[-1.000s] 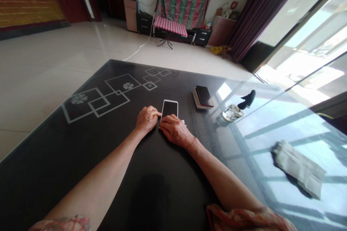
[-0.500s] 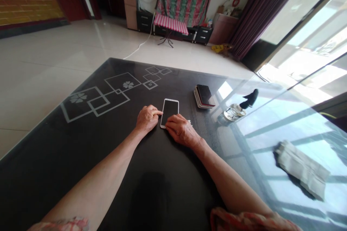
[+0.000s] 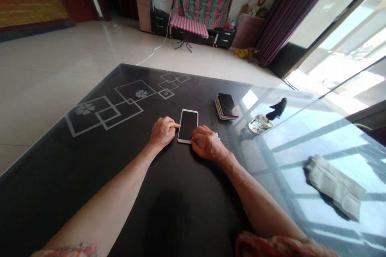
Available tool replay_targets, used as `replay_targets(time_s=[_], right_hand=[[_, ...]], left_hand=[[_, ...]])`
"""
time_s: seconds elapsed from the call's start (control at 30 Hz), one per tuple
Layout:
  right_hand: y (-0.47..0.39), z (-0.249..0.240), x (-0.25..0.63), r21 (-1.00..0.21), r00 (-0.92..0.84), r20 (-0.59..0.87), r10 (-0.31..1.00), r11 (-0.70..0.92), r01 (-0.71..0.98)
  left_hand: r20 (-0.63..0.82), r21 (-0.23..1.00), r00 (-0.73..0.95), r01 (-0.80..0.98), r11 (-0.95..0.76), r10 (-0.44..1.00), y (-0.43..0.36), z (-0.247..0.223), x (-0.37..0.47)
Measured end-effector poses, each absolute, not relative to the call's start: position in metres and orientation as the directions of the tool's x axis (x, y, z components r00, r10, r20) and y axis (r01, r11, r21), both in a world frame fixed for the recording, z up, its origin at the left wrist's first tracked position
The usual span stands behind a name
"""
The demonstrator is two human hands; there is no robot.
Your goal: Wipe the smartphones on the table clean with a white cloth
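Note:
A white-framed smartphone [image 3: 188,124] with a dark screen lies face up on the black table [image 3: 144,200]. At its left edge, my left hand [image 3: 163,131] is closed, fingers curled and one fingertip pressed against the phone's side, steadying it. My right hand [image 3: 208,142] is closed over the lower right corner of the phone. Bunched in it is a white tissue [image 3: 217,135]; only small bits of this show past the knuckles and under the fingers.
Beyond my right hand sits a stack of phones [image 3: 226,106]. A clear spray bottle [image 3: 261,123] with a black trigger head stands right of it. Closer to me on the right lies a folded grey cloth [image 3: 336,186]. Window light reflects strongly off the table's right side.
My right hand has slid a little to the right along the bottom of the phone, uncovering more of the screen. The left hand keeps its place at the phone's edge.

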State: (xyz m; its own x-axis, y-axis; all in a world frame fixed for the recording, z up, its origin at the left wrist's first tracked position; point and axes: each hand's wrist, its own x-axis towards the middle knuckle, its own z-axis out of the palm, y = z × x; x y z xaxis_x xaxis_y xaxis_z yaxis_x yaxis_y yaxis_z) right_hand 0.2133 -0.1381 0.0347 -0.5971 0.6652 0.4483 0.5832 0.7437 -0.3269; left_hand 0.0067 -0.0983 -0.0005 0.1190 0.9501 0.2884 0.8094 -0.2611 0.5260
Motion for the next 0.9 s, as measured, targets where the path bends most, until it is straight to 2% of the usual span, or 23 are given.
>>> replay_targets(time_s=[0.17, 0.4, 0.9], right_hand=[[-0.138, 0.033, 0.206, -0.321, -0.631, 0.427, 0.648, 0.761, 0.564], [-0.130, 0.034, 0.228, -0.322, -0.562, 0.412, 0.717, 0.691, 0.647], [-0.139, 0.038, 0.212, -0.325, -0.598, 0.421, 0.682, 0.729, 0.602]], left_hand=[[0.296, 0.522, 0.121, 0.810, -0.267, 0.947, -0.099, 0.001, 0.007], [0.294, 0.522, 0.124, 0.810, -0.268, 0.948, -0.100, 0.001, 0.007], [0.277, 0.530, 0.116, 0.810, -0.252, 0.954, -0.099, 0.000, 0.007]])
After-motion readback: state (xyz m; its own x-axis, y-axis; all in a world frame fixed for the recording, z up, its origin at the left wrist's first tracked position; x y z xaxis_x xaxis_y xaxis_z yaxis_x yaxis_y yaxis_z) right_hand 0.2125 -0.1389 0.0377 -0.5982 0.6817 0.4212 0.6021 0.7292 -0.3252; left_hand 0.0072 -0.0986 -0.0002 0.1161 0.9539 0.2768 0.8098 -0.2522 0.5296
